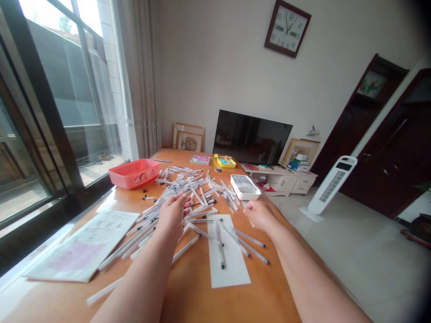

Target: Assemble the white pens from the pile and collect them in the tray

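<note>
A large heap of pens and pen parts (193, 186), with clear white barrels and dark tips, spreads across the wooden table. Over its near side is my left hand (173, 215), fingers curled together; what they pinch, if anything, is too small to make out. My right hand (261, 215) is closed at the right of the heap, just below a white tray (244, 196) that holds pale pen parts. Something pale and thin shows by its fingers, its kind unclear. Between my forearms several pens (220, 251) with black ends lie on and around a white paper sheet (231, 279).
A red plastic basket (134, 175) stands at the left, with small black caps (144, 197) near it. A writing booklet (84, 246) lies at the front left. Farther back are a colourful booklet (200, 159) and a yellow box (226, 162). The table's right edge runs beside my right forearm.
</note>
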Available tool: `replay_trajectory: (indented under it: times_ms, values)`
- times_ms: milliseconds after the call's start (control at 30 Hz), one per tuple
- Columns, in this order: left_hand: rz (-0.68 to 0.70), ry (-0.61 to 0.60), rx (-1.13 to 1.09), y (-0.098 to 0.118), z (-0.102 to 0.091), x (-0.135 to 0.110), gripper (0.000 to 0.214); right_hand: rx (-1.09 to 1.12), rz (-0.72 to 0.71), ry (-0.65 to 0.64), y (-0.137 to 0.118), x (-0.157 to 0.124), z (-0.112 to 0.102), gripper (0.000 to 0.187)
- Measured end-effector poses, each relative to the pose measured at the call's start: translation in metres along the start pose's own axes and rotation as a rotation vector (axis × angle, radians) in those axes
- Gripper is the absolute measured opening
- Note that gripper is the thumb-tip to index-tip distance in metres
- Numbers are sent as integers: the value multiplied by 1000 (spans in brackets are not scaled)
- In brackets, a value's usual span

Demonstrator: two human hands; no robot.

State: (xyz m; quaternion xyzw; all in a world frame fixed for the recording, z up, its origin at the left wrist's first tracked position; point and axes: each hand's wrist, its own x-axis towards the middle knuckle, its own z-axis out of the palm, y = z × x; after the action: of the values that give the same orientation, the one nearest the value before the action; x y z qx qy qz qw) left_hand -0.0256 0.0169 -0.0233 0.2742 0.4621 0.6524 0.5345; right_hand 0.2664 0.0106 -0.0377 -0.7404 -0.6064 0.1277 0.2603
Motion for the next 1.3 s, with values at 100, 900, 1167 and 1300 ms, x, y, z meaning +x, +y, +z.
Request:
replay_trajectory:
  times_ms: [100, 900, 1167, 1300]
  values:
    - [0, 1, -1, 0, -1, 0, 34, -91, 16, -69, -12, 11, 17, 10]
    - [-22, -21, 10, -1, 2, -5, 29, -103, 46, -125, -12, 45, 64, 43]
    - [-47, -120, 122, -8, 5, -11, 31, 102, 77, -174, -15, 21, 42, 16]
    - [-82, -207, 210, -11, 10, -19, 31, 230, 34, -209, -27, 1, 27, 20]
